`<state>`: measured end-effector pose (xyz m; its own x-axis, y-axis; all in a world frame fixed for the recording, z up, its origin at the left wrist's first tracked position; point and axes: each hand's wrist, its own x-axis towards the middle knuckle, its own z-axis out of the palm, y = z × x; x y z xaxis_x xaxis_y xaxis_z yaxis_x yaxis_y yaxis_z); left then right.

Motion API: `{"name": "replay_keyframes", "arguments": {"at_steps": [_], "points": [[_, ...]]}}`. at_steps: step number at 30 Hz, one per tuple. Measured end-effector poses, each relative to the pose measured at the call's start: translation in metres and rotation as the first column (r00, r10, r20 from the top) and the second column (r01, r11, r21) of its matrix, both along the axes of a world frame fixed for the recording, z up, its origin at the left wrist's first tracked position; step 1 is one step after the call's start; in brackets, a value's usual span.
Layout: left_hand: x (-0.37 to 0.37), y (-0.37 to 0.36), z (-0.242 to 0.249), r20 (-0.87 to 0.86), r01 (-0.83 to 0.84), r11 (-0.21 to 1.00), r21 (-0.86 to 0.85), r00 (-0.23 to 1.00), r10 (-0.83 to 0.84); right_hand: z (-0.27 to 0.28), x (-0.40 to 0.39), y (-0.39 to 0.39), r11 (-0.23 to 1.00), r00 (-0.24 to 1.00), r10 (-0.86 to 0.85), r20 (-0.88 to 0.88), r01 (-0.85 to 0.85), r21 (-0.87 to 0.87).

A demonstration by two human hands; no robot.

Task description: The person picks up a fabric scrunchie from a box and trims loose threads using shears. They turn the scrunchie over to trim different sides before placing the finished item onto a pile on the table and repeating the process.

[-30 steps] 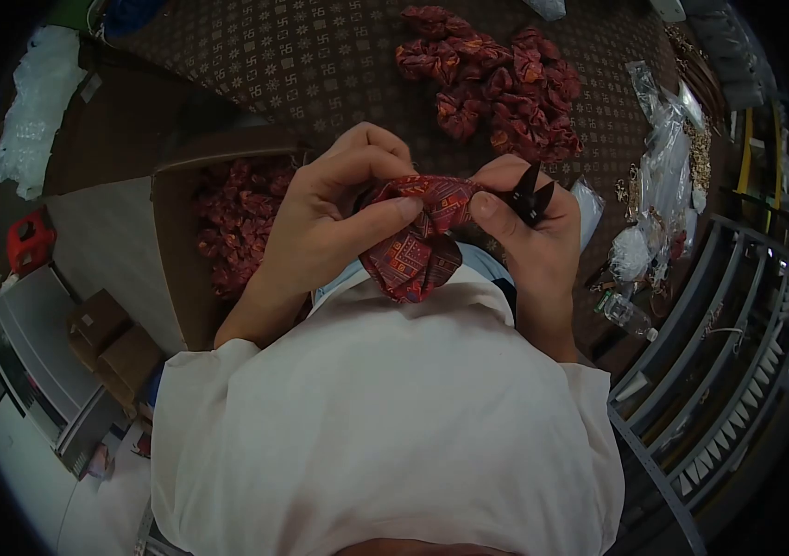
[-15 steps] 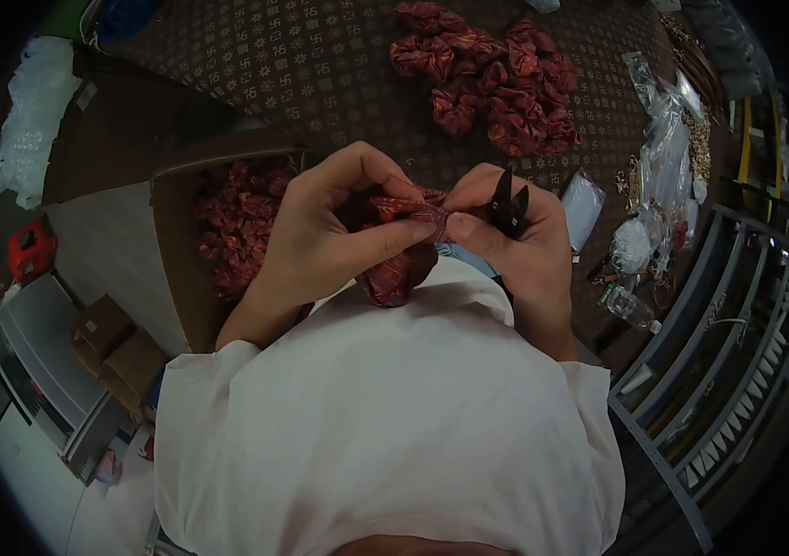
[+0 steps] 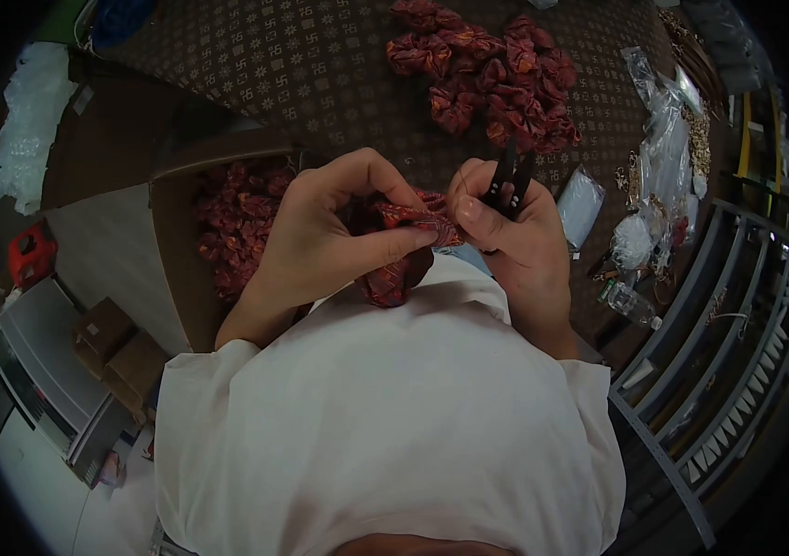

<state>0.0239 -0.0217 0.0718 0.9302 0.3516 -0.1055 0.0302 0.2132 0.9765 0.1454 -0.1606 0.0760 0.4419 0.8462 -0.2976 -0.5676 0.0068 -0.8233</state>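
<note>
My left hand (image 3: 315, 232) pinches a dark red patterned fabric scrunchie (image 3: 390, 281) between thumb and fingers in front of my chest. Its gathered edge points toward my right hand (image 3: 529, 246). A pair of black thread snips (image 3: 510, 176) is gripped in that hand, blades pointing up and slightly apart. The right thumb and forefinger are pressed together close beside the scrunchie's edge, with a fine thread (image 3: 462, 176) showing near the fingertips. Whether the right fingertips still touch the fabric is hard to see.
Ahead, a heap of red scrunchies (image 3: 496, 79) lies on the brown patterned cloth (image 3: 320, 83). An open cardboard box (image 3: 170, 250) at left holds many more. Plastic bags (image 3: 663, 139), a clear bottle (image 3: 631, 304) and a metal rack (image 3: 691, 371) are at right.
My right hand has drawn slightly right, away from the gathered edge, and the snips have tilted more upright. The left hand keeps its hold on the scrunchie.
</note>
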Motion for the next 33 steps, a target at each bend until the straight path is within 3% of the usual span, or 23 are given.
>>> {"name": "replay_keyframes", "arguments": {"at_steps": [8, 17, 19, 22, 23, 25, 26, 28, 31, 33], "points": [[0.001, 0.002, 0.000, 0.008, 0.007, 1.000, -0.003, 1.000, -0.007, 0.002, -0.001, 0.000, 0.999, 0.997, -0.051, 0.064, 0.051, 0.003], [0.001, 0.004, 0.004, -0.106, -0.012, 1.000, -0.013, 0.994, 0.011, -0.003, 0.004, 0.000, 0.975, 0.989, -0.147, 0.029, 0.150, -0.167], [0.001, 0.004, 0.003, -0.106, -0.024, 0.999, -0.024, 0.994, 0.021, -0.005, 0.001, 0.003, 0.926, 0.924, -0.243, 0.294, 0.311, -0.214], [0.000, 0.004, 0.001, -0.098, -0.039, 0.999, -0.036, 0.995, 0.035, -0.001, -0.001, 0.003, 0.914, 0.896, -0.288, 0.339, 0.363, -0.182], [0.000, 0.004, 0.002, -0.098, -0.040, 0.999, -0.036, 0.994, 0.037, 0.000, -0.002, 0.001, 0.915, 0.897, -0.286, 0.338, 0.361, -0.183], [0.001, 0.005, 0.003, -0.127, -0.046, 0.997, -0.065, 0.991, 0.038, 0.001, -0.001, -0.004, 0.992, 0.895, -0.071, 0.441, 0.109, -0.062], [0.001, 0.005, 0.003, -0.127, -0.046, 0.997, -0.066, 0.991, 0.037, 0.002, -0.001, -0.004, 0.992, 0.895, -0.071, 0.441, 0.110, -0.063], [0.001, 0.006, 0.000, -0.094, -0.043, 0.990, -0.136, 0.995, 0.030, 0.001, -0.004, -0.003, 0.981, 0.858, 0.115, 0.500, -0.020, -0.191], [0.001, 0.007, -0.004, 0.021, -0.035, 0.983, -0.180, 0.999, 0.039, -0.007, 0.001, -0.007, 0.997, 0.809, 0.045, 0.585, -0.002, -0.074], [0.002, 0.009, -0.003, 0.043, -0.027, 0.988, -0.151, 0.999, 0.033, -0.008, 0.002, -0.006, 0.999, 0.858, 0.011, 0.513, 0.009, -0.037]]}}
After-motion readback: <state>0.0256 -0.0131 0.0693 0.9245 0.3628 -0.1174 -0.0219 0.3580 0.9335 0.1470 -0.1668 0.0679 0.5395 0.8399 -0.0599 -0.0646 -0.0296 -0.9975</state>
